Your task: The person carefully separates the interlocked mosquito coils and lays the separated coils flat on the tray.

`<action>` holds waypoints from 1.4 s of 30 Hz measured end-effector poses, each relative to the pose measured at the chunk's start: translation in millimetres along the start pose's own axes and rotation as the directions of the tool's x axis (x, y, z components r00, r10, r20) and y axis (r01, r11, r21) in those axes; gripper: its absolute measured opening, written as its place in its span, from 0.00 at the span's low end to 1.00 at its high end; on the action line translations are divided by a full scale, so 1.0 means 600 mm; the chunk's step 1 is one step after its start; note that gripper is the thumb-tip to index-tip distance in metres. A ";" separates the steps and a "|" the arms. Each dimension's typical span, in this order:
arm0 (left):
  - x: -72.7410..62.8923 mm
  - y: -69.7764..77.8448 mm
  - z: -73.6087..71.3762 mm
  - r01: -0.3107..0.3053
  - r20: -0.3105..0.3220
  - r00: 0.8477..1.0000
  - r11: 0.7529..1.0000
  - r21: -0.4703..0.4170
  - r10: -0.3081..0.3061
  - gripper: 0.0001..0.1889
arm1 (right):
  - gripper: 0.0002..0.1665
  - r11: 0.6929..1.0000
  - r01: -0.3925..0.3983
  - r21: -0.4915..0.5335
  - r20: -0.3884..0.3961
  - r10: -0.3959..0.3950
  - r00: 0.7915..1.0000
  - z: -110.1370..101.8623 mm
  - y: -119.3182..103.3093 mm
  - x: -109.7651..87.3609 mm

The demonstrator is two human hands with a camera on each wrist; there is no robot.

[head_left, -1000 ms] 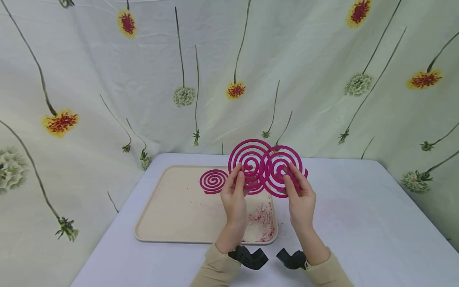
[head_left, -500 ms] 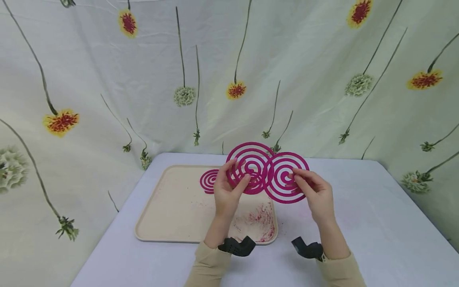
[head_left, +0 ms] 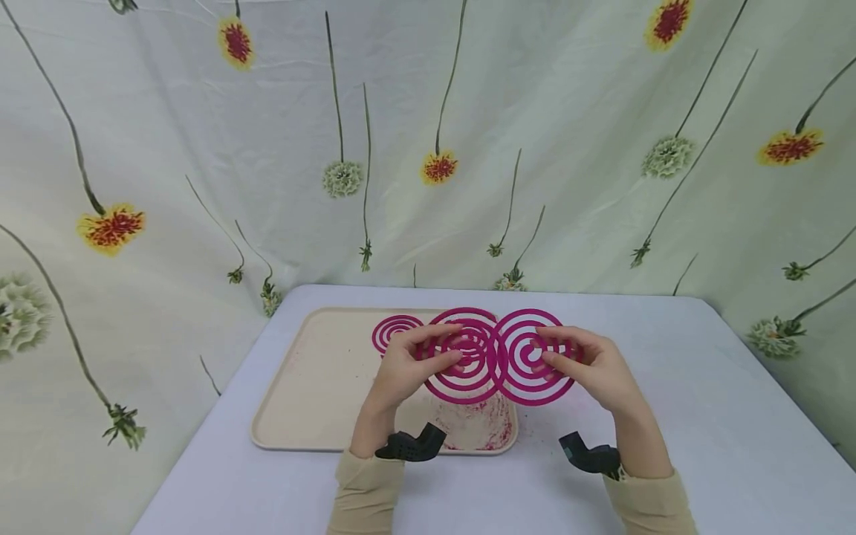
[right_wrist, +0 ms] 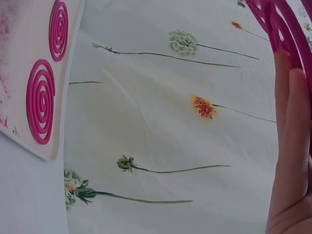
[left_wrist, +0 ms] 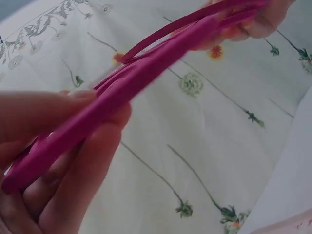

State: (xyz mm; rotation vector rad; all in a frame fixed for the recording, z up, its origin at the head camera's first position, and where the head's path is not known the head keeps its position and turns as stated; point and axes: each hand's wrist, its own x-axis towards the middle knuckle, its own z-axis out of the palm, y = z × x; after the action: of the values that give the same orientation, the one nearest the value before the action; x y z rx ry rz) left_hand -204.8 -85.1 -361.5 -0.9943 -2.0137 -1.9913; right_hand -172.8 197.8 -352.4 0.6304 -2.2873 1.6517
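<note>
Two magenta mosquito coils are held up side by side in the head view, their outer rings overlapping in the middle. My left hand (head_left: 394, 371) pinches the left coil (head_left: 461, 402) between thumb and fingers. My right hand (head_left: 605, 371) pinches the right coil (head_left: 533, 403) near its centre. The left wrist view shows a held coil (left_wrist: 122, 95) nearly edge-on between thumb and fingers. Whether the two are joined where they cross, I cannot tell. Two more magenta coils, a nearer one (right_wrist: 41, 102) and another coil (right_wrist: 59, 30), lie on the tray in the right wrist view.
A beige tray (head_left: 314, 401) lies on the white table (head_left: 702, 409), with reddish crumbs (head_left: 491, 427) at its right end. Behind the table hangs a flower-printed cloth (head_left: 588, 186). Each wrist carries a black camera mount.
Both hands have come down and moved apart, the left to the left and the right to the right. The held coils have come lower, and their overlap is slightly narrower.
</note>
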 end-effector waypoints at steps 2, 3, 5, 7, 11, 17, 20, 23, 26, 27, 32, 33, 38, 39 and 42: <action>0.004 -0.001 0.008 0.015 -0.096 0.995 1.000 -0.025 -0.017 0.18 | 0.20 1.000 -0.002 0.023 -0.069 0.004 0.998 0.009 0.001 0.003; 0.006 -0.001 0.013 0.021 -0.149 0.989 0.999 -0.039 -0.027 0.18 | 0.19 0.999 -0.005 0.037 -0.104 0.009 0.995 0.014 0.002 0.004; 0.009 -0.002 0.023 0.026 -0.249 0.968 0.998 -0.066 -0.042 0.17 | 0.19 0.998 -0.013 0.069 -0.165 0.024 0.986 0.024 0.002 0.007; 0.013 -0.005 0.033 0.014 -0.333 0.942 0.995 -0.102 -0.047 0.16 | 0.19 0.994 -0.023 0.104 -0.213 0.045 0.976 0.033 0.001 0.009; 0.018 -0.010 0.055 -0.027 -0.454 0.890 0.991 -0.130 -0.036 0.14 | 0.19 0.987 -0.046 0.154 -0.292 0.090 0.952 0.047 -0.001 0.013; 0.021 -0.011 0.085 -0.080 -0.519 0.855 0.983 -0.162 -0.016 0.16 | 0.20 0.976 -0.053 0.212 -0.401 0.137 0.906 0.058 -0.004 0.014; 0.020 -0.009 0.098 -0.093 -0.510 0.859 0.969 -0.230 -0.039 0.18 | 0.20 0.967 -0.001 0.253 -0.453 0.120 0.883 0.067 -0.006 0.014; 0.019 -0.006 0.109 -0.085 -0.507 0.860 0.963 -0.257 -0.059 0.20 | 0.19 0.961 0.075 0.266 -0.488 0.067 0.870 0.077 -0.008 0.014; 0.019 -0.005 0.117 -0.096 -0.528 0.847 0.963 -0.251 -0.053 0.20 | 0.19 0.958 0.138 0.252 -0.518 0.013 0.855 0.085 -0.010 0.014; 0.019 -0.005 0.118 -0.106 -0.542 0.839 0.964 -0.245 -0.045 0.20 | 0.19 0.957 0.153 0.245 -0.527 0.000 0.850 0.086 -0.010 0.013; 0.020 -0.008 0.120 -0.157 -0.604 0.797 0.959 -0.238 -0.019 0.21 | 0.16 0.954 0.182 0.240 -0.535 -0.026 0.844 0.090 -0.009 0.013; 0.020 -0.009 0.120 -0.164 -0.609 0.793 0.957 -0.238 -0.016 0.21 | 0.16 0.953 0.180 0.243 -0.528 -0.025 0.849 0.091 -0.009 0.013; 0.018 -0.009 0.123 -0.179 -0.608 0.794 0.957 -0.228 0.004 0.21 | 0.18 0.948 0.169 0.269 -0.495 -0.014 0.869 0.099 -0.006 0.013; 0.018 -0.008 0.124 -0.176 -0.603 0.797 0.959 -0.221 0.007 0.21 | 0.19 0.950 0.167 0.264 -0.492 -0.016 0.871 0.101 -0.005 0.013; 0.017 -0.008 0.128 -0.156 -0.589 0.808 0.966 -0.205 0.005 0.20 | 0.19 0.955 0.170 0.244 -0.492 -0.029 0.870 0.108 -0.005 0.014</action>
State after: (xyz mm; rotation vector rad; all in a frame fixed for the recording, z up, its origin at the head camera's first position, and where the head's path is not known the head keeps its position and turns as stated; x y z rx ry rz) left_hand -189.0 -9.7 -368.8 -0.3943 -1.3932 -2.1801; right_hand -175.4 134.2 -367.4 0.3271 -1.6564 1.8466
